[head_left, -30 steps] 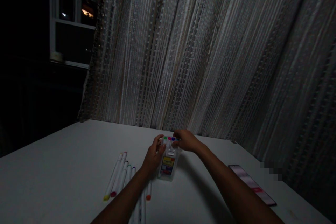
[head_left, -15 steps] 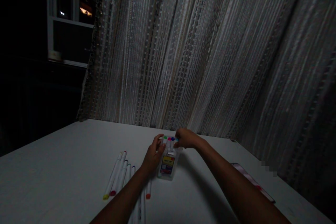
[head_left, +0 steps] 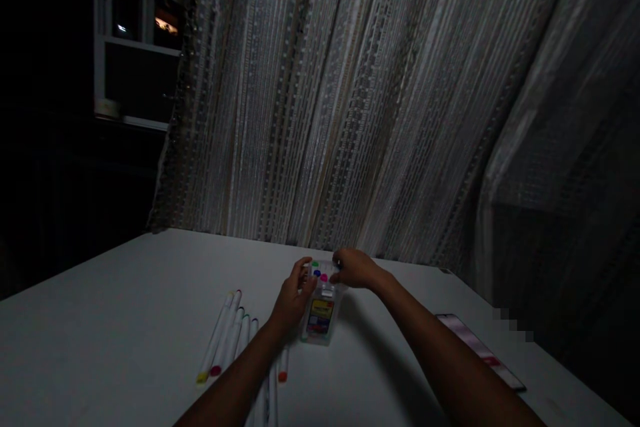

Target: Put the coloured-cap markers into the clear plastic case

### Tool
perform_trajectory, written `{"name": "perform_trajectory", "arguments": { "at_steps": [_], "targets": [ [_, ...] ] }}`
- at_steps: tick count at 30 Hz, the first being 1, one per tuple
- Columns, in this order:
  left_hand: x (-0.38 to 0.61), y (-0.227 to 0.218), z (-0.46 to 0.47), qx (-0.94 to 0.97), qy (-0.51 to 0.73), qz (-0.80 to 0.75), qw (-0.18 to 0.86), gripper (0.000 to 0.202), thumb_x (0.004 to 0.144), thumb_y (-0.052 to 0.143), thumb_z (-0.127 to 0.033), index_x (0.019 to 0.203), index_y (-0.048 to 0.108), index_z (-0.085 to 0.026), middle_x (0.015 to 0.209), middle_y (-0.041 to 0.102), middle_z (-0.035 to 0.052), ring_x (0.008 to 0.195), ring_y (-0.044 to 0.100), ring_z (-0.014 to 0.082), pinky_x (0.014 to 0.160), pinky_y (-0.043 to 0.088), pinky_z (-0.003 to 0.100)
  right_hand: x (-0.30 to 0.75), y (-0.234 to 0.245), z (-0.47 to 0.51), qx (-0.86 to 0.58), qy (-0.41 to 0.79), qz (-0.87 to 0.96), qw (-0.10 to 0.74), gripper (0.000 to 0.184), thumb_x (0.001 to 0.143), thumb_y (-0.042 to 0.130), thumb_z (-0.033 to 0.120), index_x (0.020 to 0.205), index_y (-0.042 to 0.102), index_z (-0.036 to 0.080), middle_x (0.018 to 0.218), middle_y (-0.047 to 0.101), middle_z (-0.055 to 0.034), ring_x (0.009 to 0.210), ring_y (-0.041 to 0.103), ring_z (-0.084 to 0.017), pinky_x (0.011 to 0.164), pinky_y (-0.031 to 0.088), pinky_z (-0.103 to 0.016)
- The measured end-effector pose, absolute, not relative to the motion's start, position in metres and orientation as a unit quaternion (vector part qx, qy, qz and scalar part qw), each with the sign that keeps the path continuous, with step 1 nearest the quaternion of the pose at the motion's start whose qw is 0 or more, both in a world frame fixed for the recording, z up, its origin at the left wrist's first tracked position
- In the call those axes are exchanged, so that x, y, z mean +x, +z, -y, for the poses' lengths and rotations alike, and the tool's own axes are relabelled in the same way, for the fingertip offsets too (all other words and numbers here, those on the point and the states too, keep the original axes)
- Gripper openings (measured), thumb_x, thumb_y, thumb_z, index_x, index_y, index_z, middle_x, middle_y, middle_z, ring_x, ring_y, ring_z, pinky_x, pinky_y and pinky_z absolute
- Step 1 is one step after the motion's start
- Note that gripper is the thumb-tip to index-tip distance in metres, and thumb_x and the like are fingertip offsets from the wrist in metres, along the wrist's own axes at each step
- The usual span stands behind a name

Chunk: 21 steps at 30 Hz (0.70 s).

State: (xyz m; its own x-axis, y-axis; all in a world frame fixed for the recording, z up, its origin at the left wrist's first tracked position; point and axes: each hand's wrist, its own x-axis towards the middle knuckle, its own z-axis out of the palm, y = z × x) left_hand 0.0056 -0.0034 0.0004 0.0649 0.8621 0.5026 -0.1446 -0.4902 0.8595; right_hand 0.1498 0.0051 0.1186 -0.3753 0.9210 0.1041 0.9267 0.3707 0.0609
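Note:
A clear plastic marker case [head_left: 320, 320] with a yellow and red label lies on the white table [head_left: 125, 320]. Coloured marker caps [head_left: 318, 272] show at its far, open end. My left hand [head_left: 295, 297] grips the case's left side, fingers curled round it. My right hand [head_left: 354, 268] is closed at the far end, fingertips pinched on a marker cap. Several loose white markers [head_left: 230, 340] with coloured ends lie side by side just left of my left forearm.
A phone [head_left: 480, 350] lies flat near the table's right edge. A striped curtain [head_left: 375, 113] hangs right behind the table. A dark window [head_left: 140, 40] is at the upper left.
My right hand has shifted slightly back and down at the case's far end, pressing a marker inward. The left hand stays on the case. The view has shifted a little.

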Motion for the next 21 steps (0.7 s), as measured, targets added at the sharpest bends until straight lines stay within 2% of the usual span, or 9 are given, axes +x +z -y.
{"name": "perform_trajectory", "arguments": {
  "at_steps": [4, 9, 11, 16, 21],
  "targets": [
    [0.006, -0.001, 0.005, 0.61, 0.617, -0.291, 0.404, 0.053, 0.079, 0.05, -0.05, 0.12, 0.038, -0.017, 0.108, 0.062, 0.011, 0.092, 0.061, 0.0204, 0.078, 0.048, 0.03, 0.155, 0.122, -0.004, -0.536, 0.025, 0.839, 0.092, 0.041, 0.075, 0.063, 0.028, 0.113, 0.058, 0.015, 0.095, 0.067, -0.0078, 0.082, 0.062, -0.018, 0.07, 0.044, -0.026],
    [0.005, -0.003, 0.006, 0.615, 0.62, -0.284, 0.396, 0.052, 0.08, 0.05, -0.048, 0.121, 0.039, -0.018, 0.103, 0.063, 0.0094, 0.087, 0.061, 0.0201, 0.078, 0.047, 0.032, 0.151, 0.127, 0.007, -0.492, 0.075, 0.857, 0.132, 0.047, 0.074, 0.065, 0.035, 0.114, 0.058, 0.012, 0.1, 0.065, -0.0107, 0.083, 0.061, -0.019, 0.07, 0.045, -0.027],
    [0.004, -0.004, 0.005, 0.614, 0.622, -0.285, 0.394, 0.053, 0.079, 0.051, -0.048, 0.121, 0.039, -0.018, 0.1, 0.062, 0.0088, 0.086, 0.06, 0.0204, 0.077, 0.047, 0.032, 0.147, 0.127, 0.011, -0.494, 0.063, 0.858, 0.122, 0.044, 0.074, 0.066, 0.035, 0.111, 0.06, 0.012, 0.101, 0.065, -0.0108, 0.083, 0.061, -0.019, 0.069, 0.044, -0.026],
    [0.003, -0.006, 0.003, 0.614, 0.62, -0.305, 0.381, 0.054, 0.079, 0.051, -0.049, 0.121, 0.041, -0.018, 0.094, 0.061, 0.0064, 0.081, 0.059, 0.0191, 0.078, 0.046, 0.032, 0.144, 0.124, 0.011, -0.505, -0.016, 0.857, 0.101, 0.022, 0.084, 0.053, 0.027, 0.097, 0.065, 0.014, 0.094, 0.067, -0.0086, 0.083, 0.061, -0.018, 0.068, 0.041, -0.025],
    [0.005, -0.004, 0.005, 0.616, 0.617, -0.296, 0.391, 0.053, 0.079, 0.05, -0.049, 0.121, 0.04, -0.017, 0.099, 0.061, 0.0084, 0.084, 0.059, 0.0195, 0.076, 0.046, 0.032, 0.144, 0.12, 0.009, -0.529, -0.07, 0.842, 0.082, 0.021, 0.086, 0.05, 0.03, 0.095, 0.064, 0.016, 0.093, 0.067, -0.0085, 0.085, 0.061, -0.019, 0.067, 0.039, -0.025]
  ]
}}
